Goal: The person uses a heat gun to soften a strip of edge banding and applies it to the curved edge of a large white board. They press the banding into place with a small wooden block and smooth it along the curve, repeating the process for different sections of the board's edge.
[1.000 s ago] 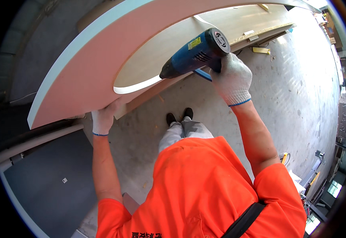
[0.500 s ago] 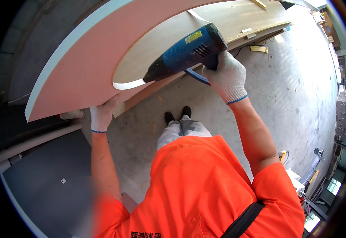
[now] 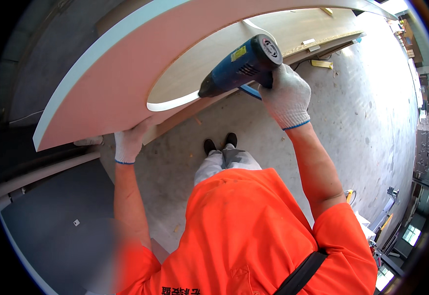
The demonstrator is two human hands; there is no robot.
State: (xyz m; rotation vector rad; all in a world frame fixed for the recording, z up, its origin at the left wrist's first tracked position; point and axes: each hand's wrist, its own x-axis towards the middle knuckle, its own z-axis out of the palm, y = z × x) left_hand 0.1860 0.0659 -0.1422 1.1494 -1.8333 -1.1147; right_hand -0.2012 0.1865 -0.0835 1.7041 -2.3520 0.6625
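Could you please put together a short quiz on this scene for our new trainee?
1. Which hand holds the blue power tool?
2. True or false: the person's left hand is without a glove.
3. What colour is the broad face of the curved panel: a) green, b) pink, c) black?

Key:
1. The right hand.
2. False; the left hand wears a glove too.
3. b.

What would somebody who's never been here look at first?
Probably the bright orange shirt, filling the lower middle. Then the blue heat gun, above the middle, in the gloved right hand. The big curved pink board sweeps across the upper left, the left hand at its lower edge.
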